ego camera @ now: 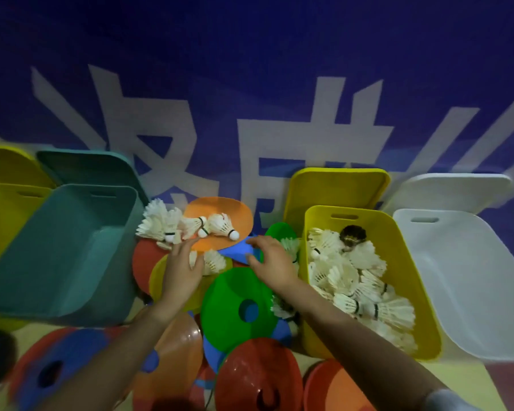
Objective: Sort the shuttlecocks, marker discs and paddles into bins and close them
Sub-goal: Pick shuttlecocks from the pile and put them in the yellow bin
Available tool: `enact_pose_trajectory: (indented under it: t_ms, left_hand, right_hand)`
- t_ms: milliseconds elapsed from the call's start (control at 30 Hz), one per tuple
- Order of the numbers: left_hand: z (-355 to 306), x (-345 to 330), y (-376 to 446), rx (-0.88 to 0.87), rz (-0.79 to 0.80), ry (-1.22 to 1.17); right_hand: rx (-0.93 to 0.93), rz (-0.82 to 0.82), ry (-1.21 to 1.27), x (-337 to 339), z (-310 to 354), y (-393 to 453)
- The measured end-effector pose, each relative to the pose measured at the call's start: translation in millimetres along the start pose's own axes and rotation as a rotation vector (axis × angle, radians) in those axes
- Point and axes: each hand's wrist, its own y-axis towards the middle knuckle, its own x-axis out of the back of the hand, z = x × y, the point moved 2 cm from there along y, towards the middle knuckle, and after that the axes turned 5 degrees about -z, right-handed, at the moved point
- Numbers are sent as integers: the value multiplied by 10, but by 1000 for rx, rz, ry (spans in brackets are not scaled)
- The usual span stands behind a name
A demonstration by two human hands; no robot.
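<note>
Several white shuttlecocks [172, 223] lie on an orange marker disc [220, 213] between the bins. My left hand [180, 268] reaches over the pile with relaxed fingers, its fingertips at the orange disc's edge beside a shuttlecock [212, 261]. My right hand [270, 262] hovers over a blue disc [238, 250] with fingers loosely bent and holds nothing. A green disc [238, 304] lies below both hands. The yellow bin [398, 241] on the right holds many shuttlecocks [353, 280]. No paddle is in view.
A teal bin [72, 247] stands left, with another yellow bin [0, 215] beyond it. A white bin [469, 277] stands far right. Lids lean on the blue banner wall behind the bins. Red, orange and blue discs [258, 375] cover the floor near me.
</note>
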Motion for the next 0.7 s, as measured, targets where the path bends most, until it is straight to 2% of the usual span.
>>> enact_pose_trajectory:
  t_ms: [100, 200, 367, 500, 700]
  left_hand:
    - [311, 84, 24, 157, 13, 56]
    - [540, 82, 103, 267, 89, 17]
    - [694, -23, 252, 332, 113, -21]
    - [780, -133, 297, 349, 115, -25]
    - [881, -165, 277, 344, 80, -24]
  right_hand:
    - [38, 161, -84, -423, 141, 187]
    - [167, 313, -247, -738, 246, 350]
    - [353, 481, -494, -1042, 279, 550]
    - [410, 473, -598, -1145, 225, 582]
    - [409, 403, -538, -1176, 200, 553]
